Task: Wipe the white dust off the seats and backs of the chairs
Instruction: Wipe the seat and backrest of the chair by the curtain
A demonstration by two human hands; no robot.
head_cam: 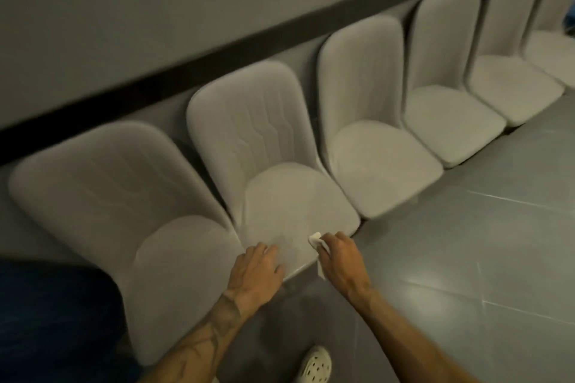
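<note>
**One seat in hand, most of the row apparently left**

Your right hand [339,261] has its fingers curled round a small white cloth [315,239], pinching it so that one end pokes out ahead of the fingertips and another hangs below the palm; that leading end touches the front edge of the seat of the second chair [289,196]. Your left hand [255,267] lies flat on the same seat, just beside the cloth, fingers fairly straight and spread, gripping nothing; I judge it is bracing the chair.

Just ahead of your right fingertips the seat shows a paler, whitish patch, probably dust not yet taken; beyond both sets of fingers lie the rest of the seat and the whole back, and the picture is too blurred to say whether they are wiped.

The nearest chair [124,196] sits beside your left fingers, on their outer side; the third chair [373,149] sits past your right fingers, and the further chairs [451,121] run well beyond it along the wall [155,9]. None shows a clear wiped or dusty mark; so count this seat as in progress, its back as likely to come, and the chairs past your right hand as probably untouched; whether the nearest one is finished I cannot tell.
</note>
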